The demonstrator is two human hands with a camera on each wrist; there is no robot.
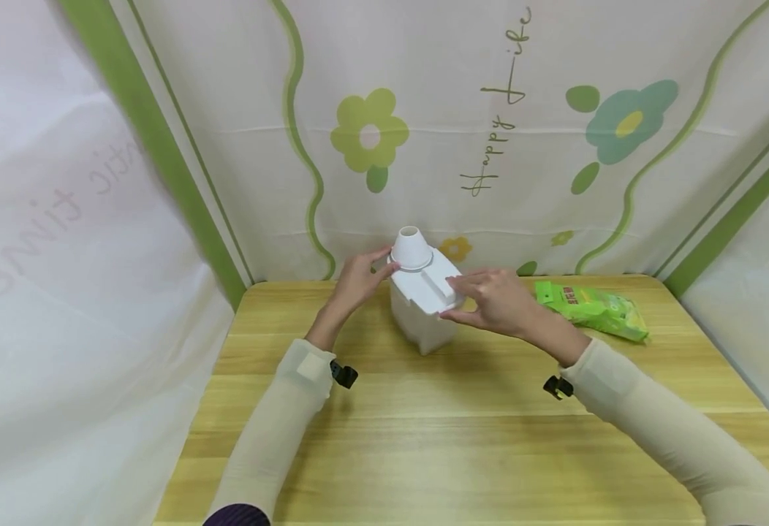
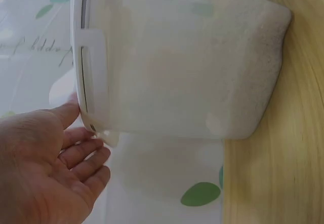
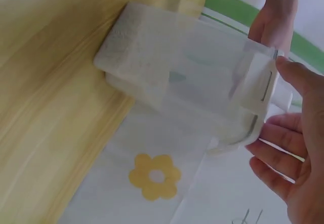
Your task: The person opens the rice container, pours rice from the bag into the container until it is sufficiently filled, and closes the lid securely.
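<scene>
Both hands are on the white plastic container (image 1: 422,310), which stands upright on the wooden table (image 1: 463,438), toward the far edge near the flowered curtain (image 1: 555,131). The left hand (image 1: 357,280) comes in from the left side, fingers fairly straight, fingertips touching the rim of the white lid (image 1: 427,276) just below the cone-shaped spout (image 1: 411,248) that rises from the top. In the left wrist view the left hand's fingers (image 2: 83,150) lie relaxed and slightly bent against the lid's edge (image 2: 88,77), not wrapped around anything. The right hand (image 1: 496,299) meets the lid from the other side, thumb low and fingers spread, fingertips against the raised tab at the lid's near corner. The right wrist view shows the right thumb (image 3: 298,77) on the lid's upper edge and the right fingers (image 3: 281,138) under its lower edge, a light pinch on the lid rather than a full grip. The container's walls (image 3: 192,77) are translucent and frosted, and whether anything lies inside, I cannot tell. Off to the right, well apart from the container, a green packet (image 1: 591,310) lies flat on the table. 2 black clips sit at the wrists of the cream sleeves (image 1: 279,424).
</scene>
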